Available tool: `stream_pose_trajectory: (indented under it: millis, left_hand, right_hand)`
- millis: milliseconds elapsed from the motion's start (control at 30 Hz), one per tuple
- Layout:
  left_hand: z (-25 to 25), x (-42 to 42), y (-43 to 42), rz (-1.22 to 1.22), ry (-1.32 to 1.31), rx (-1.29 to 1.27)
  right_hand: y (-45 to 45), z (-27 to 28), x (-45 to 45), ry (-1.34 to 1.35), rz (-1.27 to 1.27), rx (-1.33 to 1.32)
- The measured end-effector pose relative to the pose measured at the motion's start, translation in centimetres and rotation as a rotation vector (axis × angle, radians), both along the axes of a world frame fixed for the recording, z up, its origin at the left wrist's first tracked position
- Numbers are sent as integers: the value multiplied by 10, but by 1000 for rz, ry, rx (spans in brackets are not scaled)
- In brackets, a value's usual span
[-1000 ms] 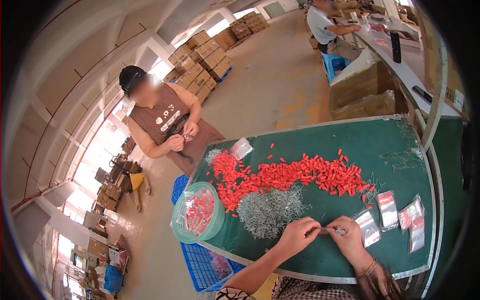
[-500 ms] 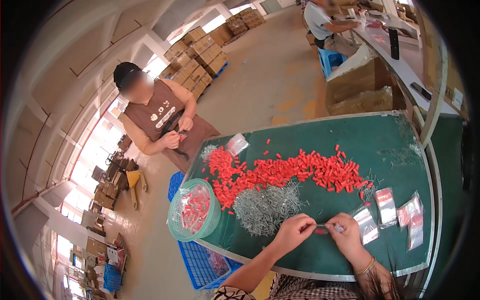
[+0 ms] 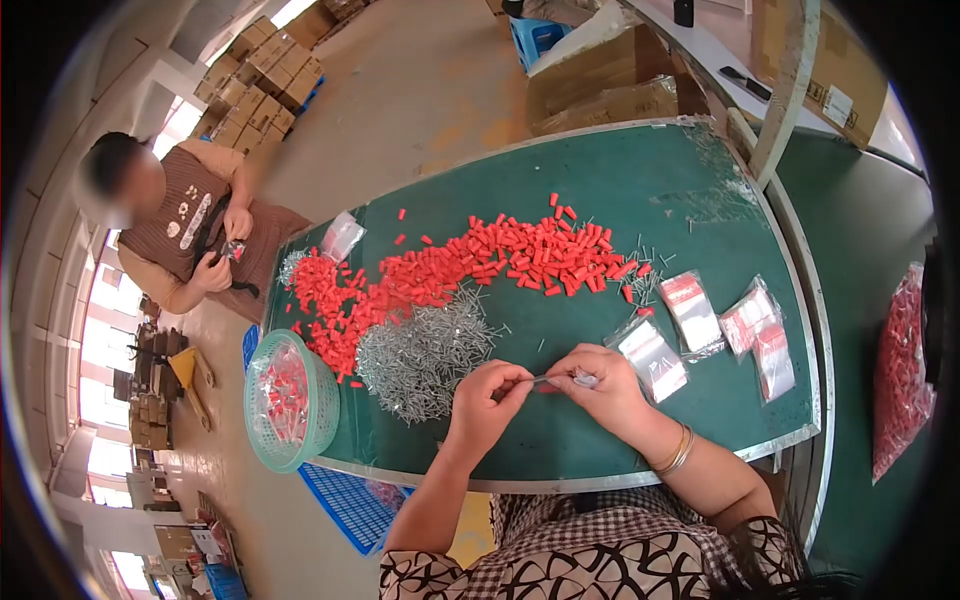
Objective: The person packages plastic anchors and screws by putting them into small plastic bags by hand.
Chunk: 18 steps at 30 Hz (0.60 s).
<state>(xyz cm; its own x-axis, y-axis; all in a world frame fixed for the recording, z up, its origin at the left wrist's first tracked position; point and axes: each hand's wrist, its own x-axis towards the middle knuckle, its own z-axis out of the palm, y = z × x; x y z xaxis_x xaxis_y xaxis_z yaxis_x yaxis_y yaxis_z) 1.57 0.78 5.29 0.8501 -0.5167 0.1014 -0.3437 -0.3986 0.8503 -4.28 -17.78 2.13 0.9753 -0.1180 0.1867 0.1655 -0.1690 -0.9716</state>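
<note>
Head view: some bags filled, many pieces loose.
Left hand (image 3: 487,402) and right hand (image 3: 612,392), fingers pinched closed, hold a small bag (image 3: 586,380) above the counter (image 3: 430,195); filled bags (image 3: 283,392) lie in the basket (image 3: 324,408), red plugs (image 3: 430,270) and screws (image 3: 412,355) heaped outside.

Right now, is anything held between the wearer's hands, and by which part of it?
Yes: what looks like a small plastic bag, its opposite edges pinched by the left hand and the right hand.
</note>
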Motion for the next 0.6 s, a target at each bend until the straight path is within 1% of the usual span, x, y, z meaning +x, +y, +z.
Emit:
stream_pose_trajectory:
  millis: [367,600]
  left_hand:
    - [-2,-3,-9,-17,-24,14]
    - [-5,-2,-7,12,-17,-6]
  right_hand:
    - [1,-4,-1,0,22,-10]
    - [-1,-1,-1,62,5,9]
